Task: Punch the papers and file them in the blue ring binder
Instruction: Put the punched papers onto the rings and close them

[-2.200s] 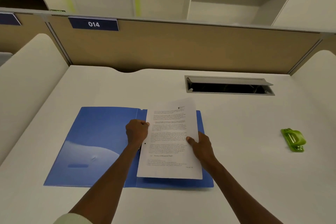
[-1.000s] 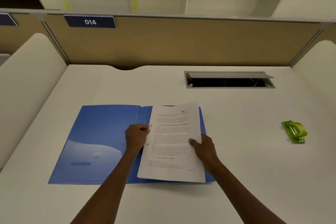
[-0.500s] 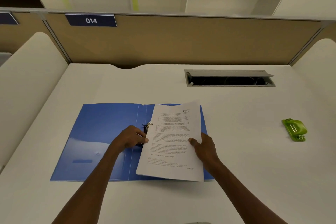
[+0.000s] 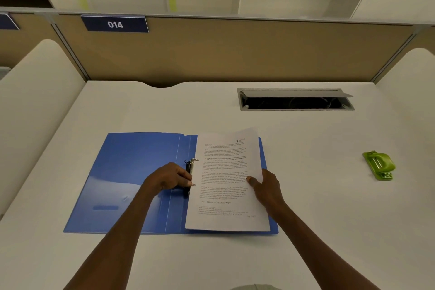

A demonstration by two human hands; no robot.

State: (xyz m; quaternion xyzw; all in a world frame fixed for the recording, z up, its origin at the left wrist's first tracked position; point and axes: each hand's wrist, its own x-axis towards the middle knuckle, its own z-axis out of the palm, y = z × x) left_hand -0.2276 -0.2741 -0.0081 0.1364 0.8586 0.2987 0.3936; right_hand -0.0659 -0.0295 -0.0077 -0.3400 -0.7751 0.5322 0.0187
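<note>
The blue ring binder (image 4: 131, 172) lies open and flat on the white desk. Its metal ring mechanism (image 4: 191, 167) stands along the spine, and the rings look parted. My left hand (image 4: 168, 178) rests on the binder with its fingers closed on the mechanism. The printed papers (image 4: 226, 181) lie over the binder's right half, just right of the rings and tilted slightly. My right hand (image 4: 264, 186) pinches their right edge, thumb on top. The green hole punch (image 4: 379, 165) sits on the desk far to the right, away from both hands.
An open cable hatch (image 4: 295, 100) is set into the desk at the back right. A tan partition (image 4: 235, 49) with a "014" label closes the back, and curved white side panels (image 4: 35, 106) flank the desk.
My left hand has let go of the papers' left edge and dropped onto the ring mechanism. The papers have shifted a little right, which uncovers the rings. My right hand keeps its hold.
</note>
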